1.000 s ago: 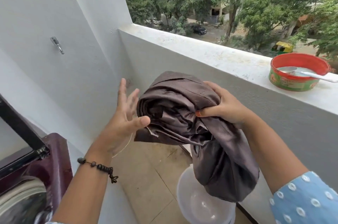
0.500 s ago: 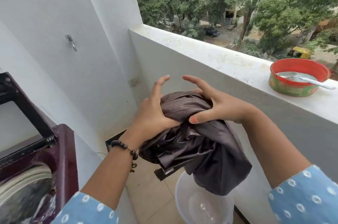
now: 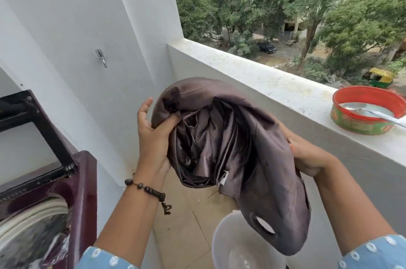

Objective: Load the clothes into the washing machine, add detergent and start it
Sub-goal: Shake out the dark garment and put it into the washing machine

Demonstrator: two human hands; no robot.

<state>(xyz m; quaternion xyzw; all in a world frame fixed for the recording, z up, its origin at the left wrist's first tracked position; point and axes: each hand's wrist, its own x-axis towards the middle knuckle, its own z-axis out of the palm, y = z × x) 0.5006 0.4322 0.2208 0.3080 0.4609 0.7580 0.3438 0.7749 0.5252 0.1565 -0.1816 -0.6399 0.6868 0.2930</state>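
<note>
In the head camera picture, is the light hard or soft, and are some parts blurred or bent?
Head view: soft, even daylight without hard shadows; a mild sheen on the brown cloth. The wide lens bends the parapet ledge and the walls. The washing machine at the lower left is smeared; the trees look slightly soft.

Garment [image 3: 230,143]: dark brown-grey with a satin sheen, small white tag at the inner edge.
Washing machine [image 3: 83,191]: glossy maroon body; lid [image 3: 39,128] framed in black; grey-white ring round the drum opening.
Sleeves [image 3: 373,253]: light blue, scattered with white ring-shaped dots.
Bracelet [image 3: 149,190] on left wrist: dark brown beads.
Tin [image 3: 364,112] on parapet: red inside, green outside with orange-red markings; silvery spoon [image 3: 373,112] across it.
Tub [image 3: 239,244]: translucent white.
Walls and parapet [image 3: 252,70]: white, top speckled with grey grime.
Floor [image 3: 189,220]: beige tiles.
Beyond: green trees, yellow-and-green vehicle [image 3: 379,77], dark car [image 3: 267,47].
</note>
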